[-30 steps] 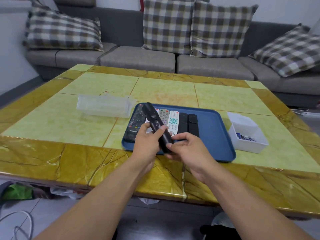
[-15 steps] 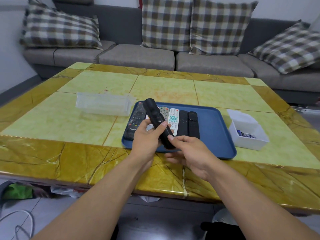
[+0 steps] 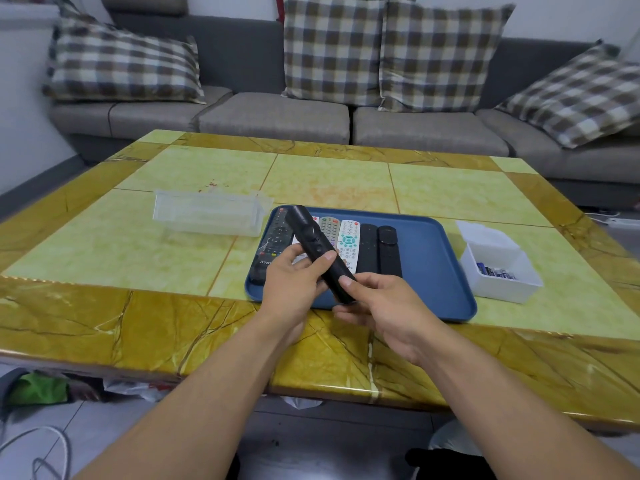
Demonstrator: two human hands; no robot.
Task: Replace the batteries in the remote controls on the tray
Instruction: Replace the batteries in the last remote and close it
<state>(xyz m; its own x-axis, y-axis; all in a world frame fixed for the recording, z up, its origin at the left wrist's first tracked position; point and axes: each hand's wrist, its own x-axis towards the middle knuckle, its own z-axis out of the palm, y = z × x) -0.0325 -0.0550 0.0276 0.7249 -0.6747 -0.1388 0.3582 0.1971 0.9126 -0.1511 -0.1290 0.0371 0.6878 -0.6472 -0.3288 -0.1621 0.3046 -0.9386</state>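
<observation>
Both hands grip a black remote [image 3: 320, 252] above the blue tray [image 3: 433, 268]: left hand [image 3: 294, 285] round its middle, right hand [image 3: 377, 306] pinching its near end. More remotes [image 3: 346, 240] lie on the tray, with a white box [image 3: 498, 268] of batteries [image 3: 497, 273] beside it.

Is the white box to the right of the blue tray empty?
No, the white box beside the blue tray holds several small batteries lying at its bottom.

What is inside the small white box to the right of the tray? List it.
In the white box, a small cluster of batteries lies at the near end. Its front wall hides the bottom beneath them; the exact count is too small to tell.
</observation>
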